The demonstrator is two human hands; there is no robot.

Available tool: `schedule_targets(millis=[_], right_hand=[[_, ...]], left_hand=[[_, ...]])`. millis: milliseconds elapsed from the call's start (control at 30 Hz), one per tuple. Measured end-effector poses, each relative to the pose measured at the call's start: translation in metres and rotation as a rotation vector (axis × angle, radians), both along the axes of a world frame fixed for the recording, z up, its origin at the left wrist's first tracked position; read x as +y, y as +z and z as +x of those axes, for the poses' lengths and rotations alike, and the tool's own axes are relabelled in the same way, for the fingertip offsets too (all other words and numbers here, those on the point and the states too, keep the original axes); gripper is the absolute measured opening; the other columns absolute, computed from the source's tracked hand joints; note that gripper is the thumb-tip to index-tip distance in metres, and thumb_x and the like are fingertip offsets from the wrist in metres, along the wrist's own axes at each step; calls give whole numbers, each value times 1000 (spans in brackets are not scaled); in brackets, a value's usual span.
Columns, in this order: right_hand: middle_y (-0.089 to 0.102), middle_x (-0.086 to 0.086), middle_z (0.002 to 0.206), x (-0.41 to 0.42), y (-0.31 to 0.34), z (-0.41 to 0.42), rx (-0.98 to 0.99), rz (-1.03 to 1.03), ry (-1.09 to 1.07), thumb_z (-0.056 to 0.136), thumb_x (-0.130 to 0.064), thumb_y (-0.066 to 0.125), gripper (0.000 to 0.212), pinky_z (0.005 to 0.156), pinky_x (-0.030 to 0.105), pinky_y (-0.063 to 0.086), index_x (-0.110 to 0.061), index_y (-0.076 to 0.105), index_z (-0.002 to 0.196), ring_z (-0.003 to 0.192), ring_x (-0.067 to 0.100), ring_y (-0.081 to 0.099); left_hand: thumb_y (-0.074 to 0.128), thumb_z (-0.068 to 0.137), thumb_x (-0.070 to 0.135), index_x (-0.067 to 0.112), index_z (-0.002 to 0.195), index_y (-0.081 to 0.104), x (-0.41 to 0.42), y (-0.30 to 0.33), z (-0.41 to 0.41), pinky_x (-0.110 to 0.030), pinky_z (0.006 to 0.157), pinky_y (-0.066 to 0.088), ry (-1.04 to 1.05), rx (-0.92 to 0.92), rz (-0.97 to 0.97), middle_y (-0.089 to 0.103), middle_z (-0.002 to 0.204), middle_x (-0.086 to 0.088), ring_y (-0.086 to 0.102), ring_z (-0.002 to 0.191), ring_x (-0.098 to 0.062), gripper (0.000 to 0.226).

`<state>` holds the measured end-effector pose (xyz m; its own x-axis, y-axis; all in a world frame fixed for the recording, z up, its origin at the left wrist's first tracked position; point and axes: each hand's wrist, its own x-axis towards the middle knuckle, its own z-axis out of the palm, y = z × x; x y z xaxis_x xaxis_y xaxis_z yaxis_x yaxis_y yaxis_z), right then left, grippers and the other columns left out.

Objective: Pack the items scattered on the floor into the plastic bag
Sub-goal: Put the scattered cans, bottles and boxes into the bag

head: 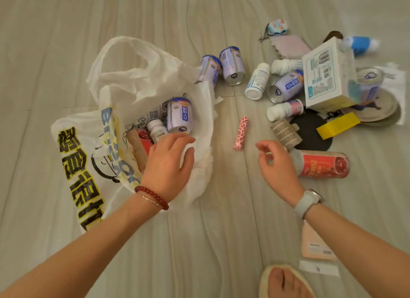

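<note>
A white plastic bag (pixel 124 80) with yellow and black lettering lies open on the floor at the left. Inside it I see a pale purple can (pixel 179 115), a small white bottle (pixel 156 130) and a red-labelled tube (pixel 139 142). My left hand (pixel 168 162) rests on the bag's near rim, fingers spread, pressing the plastic. My right hand (pixel 277 166) hovers empty above the floor, fingers loosely curled. It is between a pink leopard-print tube (pixel 240 133) and a red bottle (pixel 321 164). Two more cans (pixel 231 65) lie just beyond the bag.
Scattered at the right are white bottles (pixel 257 81), a white box (pixel 328 75), a roll of tape (pixel 285 131), a black disc (pixel 310 129), a yellow block (pixel 338 125) and a plate (pixel 381 111). A pink card (pixel 315 244) and my slippered foot (pixel 286 282) are near the bottom.
</note>
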<state>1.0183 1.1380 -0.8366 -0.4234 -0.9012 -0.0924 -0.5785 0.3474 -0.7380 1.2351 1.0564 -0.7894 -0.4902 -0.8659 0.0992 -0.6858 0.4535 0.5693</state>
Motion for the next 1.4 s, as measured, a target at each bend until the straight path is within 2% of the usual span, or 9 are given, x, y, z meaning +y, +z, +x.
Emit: schedule_targets(millis=[167, 333, 467, 667, 767, 967, 1200, 1300, 1400], right_hand=[[57, 14, 107, 78, -13, -40, 323, 237, 10, 82, -13, 60, 29, 87, 40, 41, -7, 56, 110, 103, 31, 51], [50, 7, 120, 116, -33, -52, 452, 580, 45, 83, -31, 56, 46, 86, 36, 39, -17, 44, 125, 113, 27, 45], [53, 4, 116, 116, -36, -60, 476, 520, 122, 88, -26, 47, 34, 85, 35, 38, -19, 47, 122, 110, 24, 48], [54, 8, 108, 87, -18, -53, 253, 284, 71, 88, -22, 52, 33, 79, 37, 44, -13, 50, 119, 97, 25, 52], [54, 5, 104, 79, -15, -46, 103, 232, 6, 87, -22, 53, 30, 76, 37, 44, -13, 50, 116, 89, 22, 53], [59, 1, 84, 62, -11, -43, -128, 136, -109, 88, -24, 51, 20, 67, 37, 48, -19, 51, 107, 74, 20, 57], [51, -6, 74, 0, -3, -20, -242, 107, -53, 89, -19, 51, 23, 58, 22, 40, -14, 55, 111, 63, 7, 47], [59, 5, 80, -43, 6, 9, -271, 64, 31, 86, -15, 53, 25, 62, 26, 40, -10, 58, 110, 69, 21, 53], [66, 19, 97, -78, 11, 41, -380, 75, 160, 86, -13, 54, 27, 78, 37, 50, -7, 58, 111, 84, 33, 62]], left_hand=[[41, 84, 25, 10, 107, 60, 23, 11, -58, -37, 83, 38, -204, 24, -108, 62, 108, -7, 57, 101, -26, 33], [48, 85, 19, 15, 126, 44, 28, -31, -107, -40, 90, 33, -334, -301, -21, 40, 138, -9, 39, 123, -27, 42], [41, 87, 19, 17, 132, 33, 21, -60, -128, -41, 92, 33, -414, -533, -78, 21, 149, -10, 26, 131, -27, 46], [43, 89, 23, 11, 140, 21, -6, -72, -158, -45, 90, 39, -212, -501, 143, 28, 142, -16, 37, 120, -35, 56], [46, 89, 16, 2, 129, 33, -16, -79, -168, -46, 87, 41, -57, -472, 228, 41, 125, -22, 42, 112, -38, 44], [39, 90, 5, 0, 120, 43, -15, -69, -171, -46, 79, 43, -98, -345, 216, 51, 111, -25, 52, 97, -40, 31], [57, 84, 10, 7, 115, 57, -32, -15, -71, -34, 67, 42, -86, -123, 16, 62, 98, -21, 59, 83, -38, 32], [57, 85, 16, 7, 115, 57, -44, -15, -27, -41, 80, 49, 94, -211, 105, 64, 103, -20, 61, 91, -37, 31], [50, 90, 22, 7, 90, 62, -49, -21, -5, -33, 67, 44, 172, -277, 148, 63, 84, -16, 59, 79, -35, 19]])
